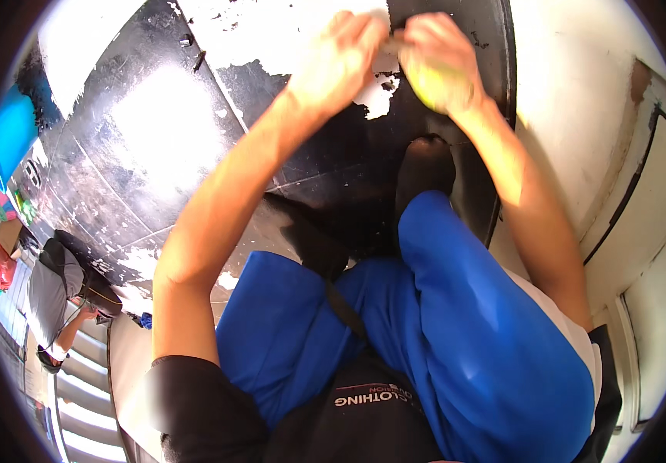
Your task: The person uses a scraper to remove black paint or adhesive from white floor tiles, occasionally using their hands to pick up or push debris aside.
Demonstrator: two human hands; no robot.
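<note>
Both my hands are raised close together over the worn black floor covering, at the top of the view. My left hand has curled fingers and is blurred by motion and glare; whether it grips something cannot be made out. My right hand is closed around a yellow-green object, whose kind is unclear. Between the fingertips of the two hands there is a small blurred brownish bit. Below my right hand is my dark-socked foot, and my knees in blue trousers are bent.
A pale wall stands close on my right, with a panelled door further back. To the left another person in a grey top sits on the floor. Beyond are a blue plastic item and a red bag. Small dark scraps lie left.
</note>
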